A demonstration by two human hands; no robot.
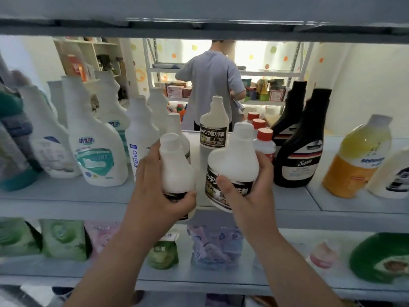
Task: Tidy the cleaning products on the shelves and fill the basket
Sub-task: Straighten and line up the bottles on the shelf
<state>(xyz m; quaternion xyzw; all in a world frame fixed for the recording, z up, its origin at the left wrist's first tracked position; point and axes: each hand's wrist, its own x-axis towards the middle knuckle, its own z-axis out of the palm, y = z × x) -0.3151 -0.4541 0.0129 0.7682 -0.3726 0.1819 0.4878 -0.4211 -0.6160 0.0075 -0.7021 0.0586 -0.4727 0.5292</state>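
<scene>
Your left hand (155, 191) wraps the lower body of one white bottle (174, 169), thumb across its black label. Your right hand (247, 196) grips a second, matching bottle (232, 160) the same way. Both bottles are at the front edge of the middle shelf (66, 196). Whether either base rests on the shelf cannot be told. The basket is not in view.

Hazards:
1. Low grip. Each hand holds below the bottle's middle, so a full bottle may tip forward over the edge onto the refill pouches (212, 247) beneath.
2. Side contact. The second bottle sits just beside the red-capped bottles (265, 142), and the first just beside a white oil-cleaner bottle (139, 134). A sideways shift is likely to topple them.
3. Push-back. A rear bottle (214, 129) of the same kind stands behind. The shelf's back appears open, so sliding either held bottle rearward risks knocking it off.
</scene>
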